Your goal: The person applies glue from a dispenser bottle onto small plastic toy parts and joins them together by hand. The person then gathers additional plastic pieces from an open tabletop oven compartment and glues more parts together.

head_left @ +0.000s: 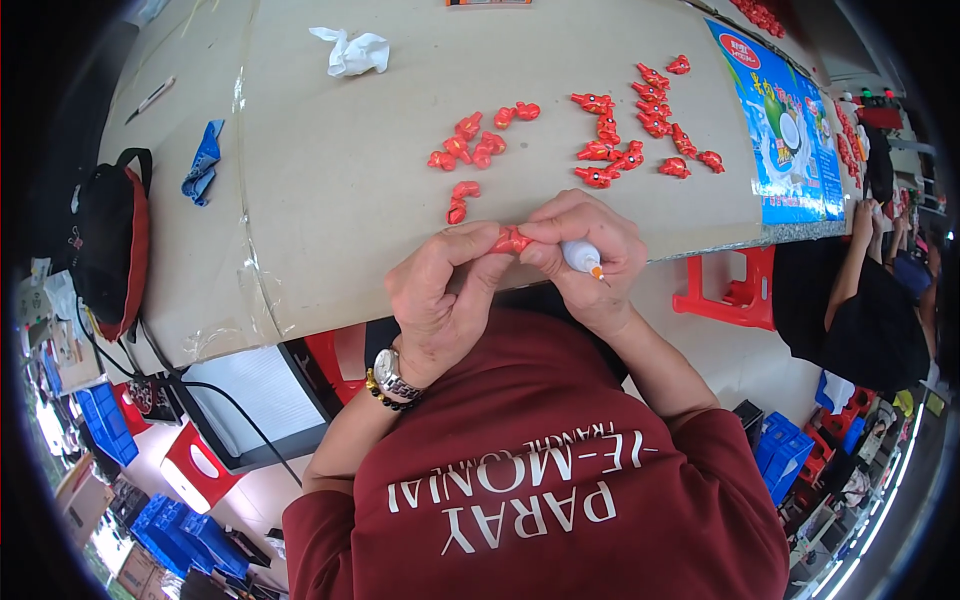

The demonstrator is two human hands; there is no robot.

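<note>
Between my two hands, just over the table's near edge, a small red plastic figure part is pinched by the fingertips. My left hand grips it from one side with thumb and forefinger. From the other side, my right hand pinches it too, while a small white glue bottle with an orange collar and thin tip is tucked in its fingers. Loose red pieces lie on the table beyond my hands. Farther right sit two groups of red animal-like figures with eyes.
A crumpled white tissue, a pen-like tool and a blue wrapper lie on the left. A black and red bag hangs at the left edge. A blue printed sheet covers the right end; another person sits beyond.
</note>
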